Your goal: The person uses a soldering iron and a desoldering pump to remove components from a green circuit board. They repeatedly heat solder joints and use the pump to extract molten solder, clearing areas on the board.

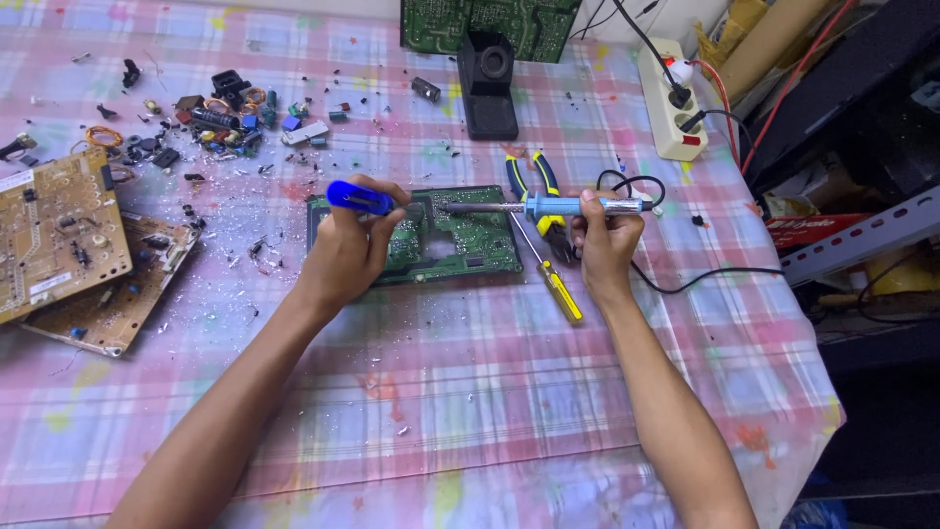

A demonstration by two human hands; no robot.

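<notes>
Left hand (345, 245) grips a blue tool (359, 198), steadying the green circuit board (470, 240) mid-table. Right hand (605, 235) clasps the soldering iron (548, 207), tip lying level over the board.

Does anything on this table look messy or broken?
Yes. Small dark bits and loose parts lie scattered over the checked cloth at upper left, and two tan circuit boards sit askew, overlapping, at the left edge.

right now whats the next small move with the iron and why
Probably lower the tip of the blue-handled soldering iron in the right hand onto the green circuit board. The tip seems to hang just over the board, while the left hand has the blue pump-like tool ready beside it.
</notes>
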